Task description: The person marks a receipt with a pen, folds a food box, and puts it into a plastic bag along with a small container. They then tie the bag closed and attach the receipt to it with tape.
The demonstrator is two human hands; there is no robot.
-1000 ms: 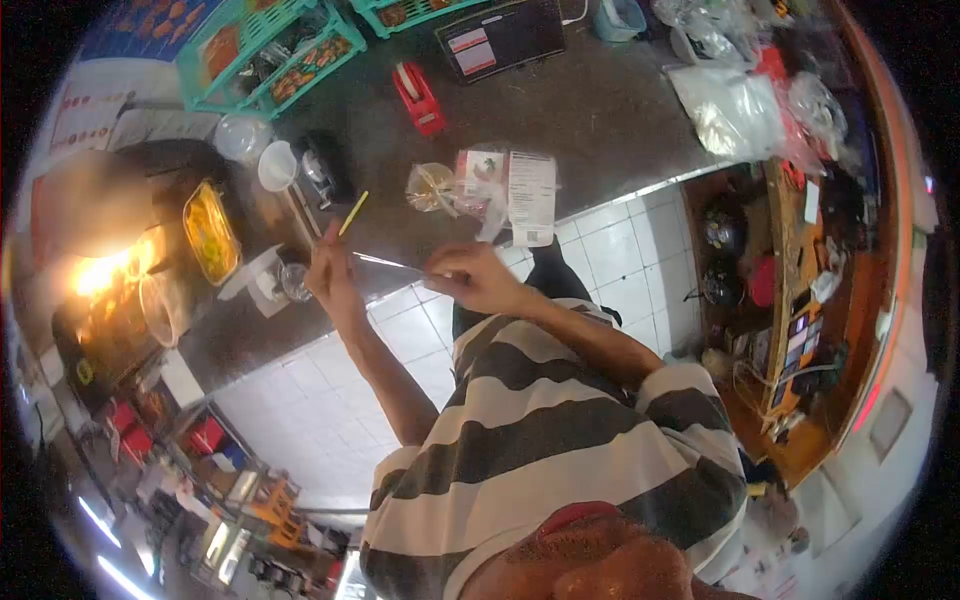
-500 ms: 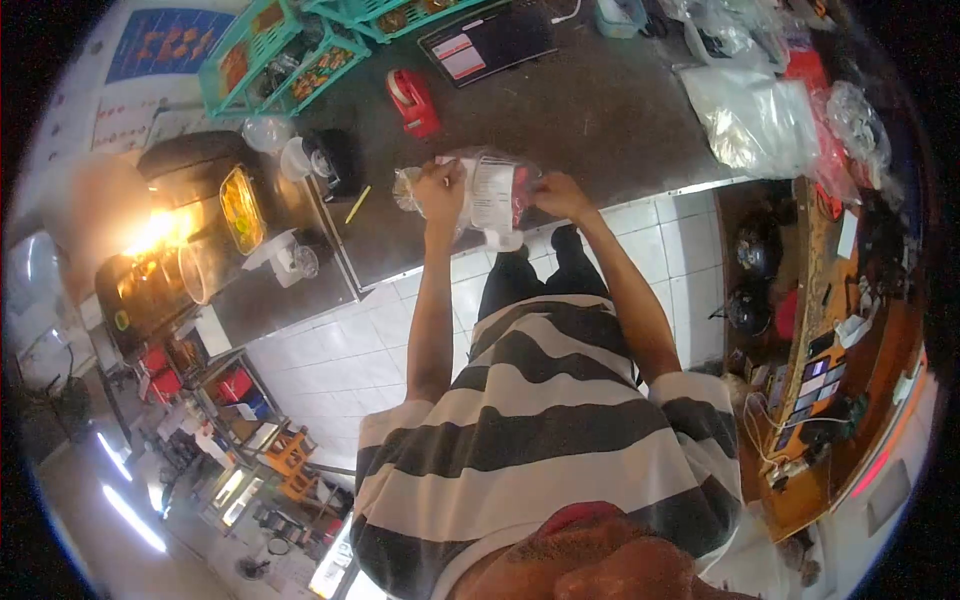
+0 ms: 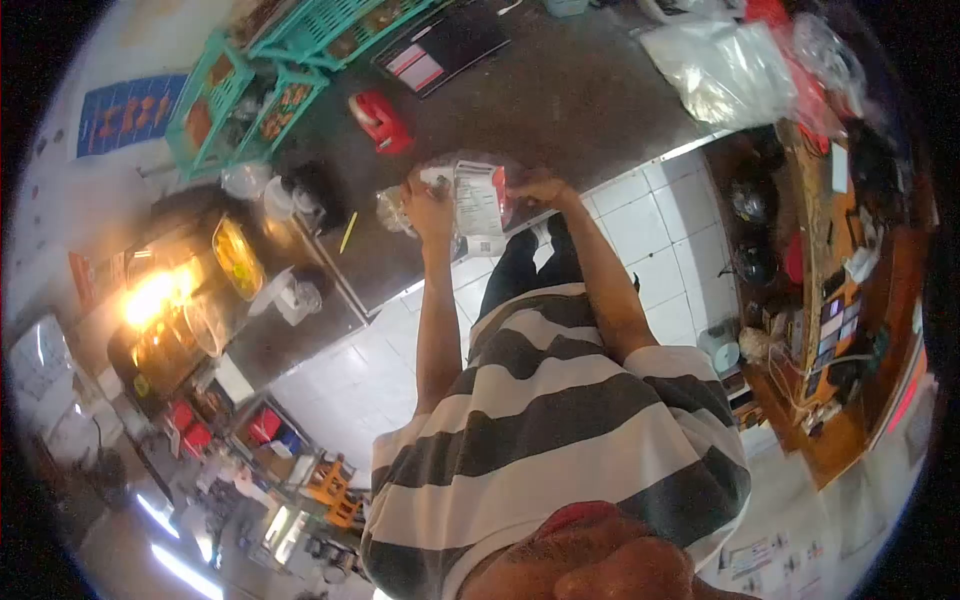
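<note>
At the counter's front edge I hold a clear plastic bag (image 3: 468, 167) with a printed receipt (image 3: 480, 205) lying against it. A dark square code shows near the receipt's lower end, and a red strip (image 3: 502, 193) runs along its right side. My left hand (image 3: 428, 210) is closed on the bag's left side, with crumpled clear plastic (image 3: 392, 208) beyond it. On the opposite side, my right hand (image 3: 540, 190) pinches the bag near the red strip. Its fingertips are partly blurred.
A red tape dispenser (image 3: 380, 122) stands on the dark counter (image 3: 560, 90), with a tablet (image 3: 440, 50) behind it. Green baskets (image 3: 215, 95) are at the back left. Clear bags (image 3: 715, 70) lie at right. A yellow stick (image 3: 348, 232) and a lit food tray (image 3: 238, 258) are left.
My view has turned slightly. The receipt now faces me more flatly, its curled lower end straightened so the square code shows. Both hands stay on the bag.
</note>
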